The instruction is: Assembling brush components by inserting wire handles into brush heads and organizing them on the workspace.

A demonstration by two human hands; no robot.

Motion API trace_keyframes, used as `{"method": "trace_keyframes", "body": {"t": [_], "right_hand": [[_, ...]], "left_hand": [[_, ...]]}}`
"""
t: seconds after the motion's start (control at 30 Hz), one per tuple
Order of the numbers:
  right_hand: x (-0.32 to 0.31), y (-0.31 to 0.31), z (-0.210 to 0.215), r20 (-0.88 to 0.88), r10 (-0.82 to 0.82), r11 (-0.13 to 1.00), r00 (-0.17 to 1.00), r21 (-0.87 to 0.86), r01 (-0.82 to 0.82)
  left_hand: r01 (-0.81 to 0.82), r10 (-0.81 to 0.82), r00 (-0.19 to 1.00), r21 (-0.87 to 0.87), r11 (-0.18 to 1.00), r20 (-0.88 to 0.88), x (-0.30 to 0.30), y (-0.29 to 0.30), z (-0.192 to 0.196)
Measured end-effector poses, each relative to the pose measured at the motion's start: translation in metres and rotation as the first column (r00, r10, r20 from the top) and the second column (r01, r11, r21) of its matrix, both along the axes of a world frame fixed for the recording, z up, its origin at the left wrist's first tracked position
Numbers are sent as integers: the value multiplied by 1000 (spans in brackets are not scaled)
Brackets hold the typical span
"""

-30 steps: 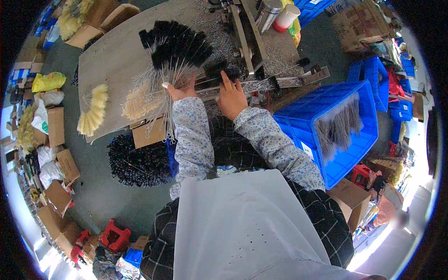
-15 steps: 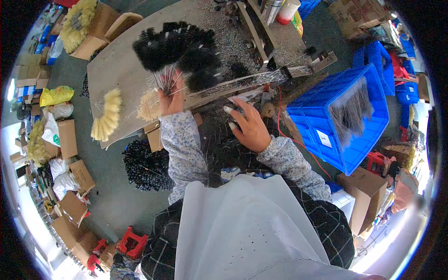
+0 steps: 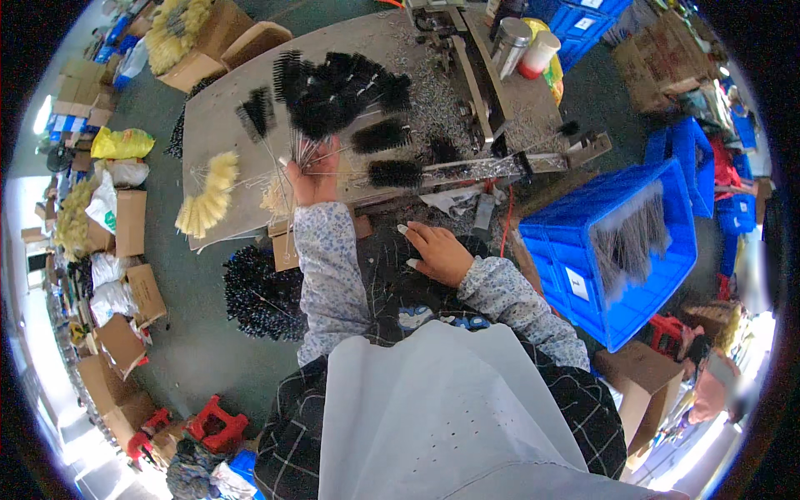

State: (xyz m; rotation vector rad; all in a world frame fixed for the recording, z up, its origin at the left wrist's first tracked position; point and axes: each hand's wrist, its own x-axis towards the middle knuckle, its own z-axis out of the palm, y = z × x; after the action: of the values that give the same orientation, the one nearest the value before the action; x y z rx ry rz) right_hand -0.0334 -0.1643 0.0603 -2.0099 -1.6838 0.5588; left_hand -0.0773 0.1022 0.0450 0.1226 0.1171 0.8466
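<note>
My left hand (image 3: 318, 175) is closed round the thin wire handles of several black bristle brushes (image 3: 333, 92), whose heads fan out over the worktable (image 3: 221, 125). Some brush heads stand apart from the bunch: a pair (image 3: 257, 112) to its left, one brush (image 3: 382, 135) to its right and another brush (image 3: 395, 173) by the table's near edge. Whether the wires of these run into my hand is hard to make out. My right hand (image 3: 442, 252) hangs over my lap, fingers stretched out, nothing visible in it. Pale yellow brushes (image 3: 208, 196) lie fanned at the table's left corner.
A metal rail (image 3: 475, 169) runs along the near right edge. At right stands a tilted blue crate (image 3: 542, 242) holding wire pieces (image 3: 629, 233). A metal canister (image 3: 510, 46) sits at the back. A heap of dark brushes (image 3: 262, 293) is on the floor, left of my arm.
The black brushes have spread, with several heads now separate from the bunch. My right hand has come down closer to my lap. The whole view has shifted slightly.
</note>
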Motion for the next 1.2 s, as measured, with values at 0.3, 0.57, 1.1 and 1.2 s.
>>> {"method": "trace_keyframes", "body": {"t": [0.3,0.57,1.1,1.2], "right_hand": [[42,-18,-10,-101,13,990,995,-140,-27],[68,-15,-40,-311,-174,951,934,-299,78],[-6,235,-152,-187,-615,584,766,-761,283],[-11,247,-163,-216,-538,677,815,-686,265]], "left_hand": [[-135,31,967,-400,906,-254,94,57,-58],[-259,-2,885,-497,828,-465,127,81,-70],[-72,-331,883,-793,604,-332,132,111,-51],[8,-457,822,-796,606,-339,127,117,-43]]}}
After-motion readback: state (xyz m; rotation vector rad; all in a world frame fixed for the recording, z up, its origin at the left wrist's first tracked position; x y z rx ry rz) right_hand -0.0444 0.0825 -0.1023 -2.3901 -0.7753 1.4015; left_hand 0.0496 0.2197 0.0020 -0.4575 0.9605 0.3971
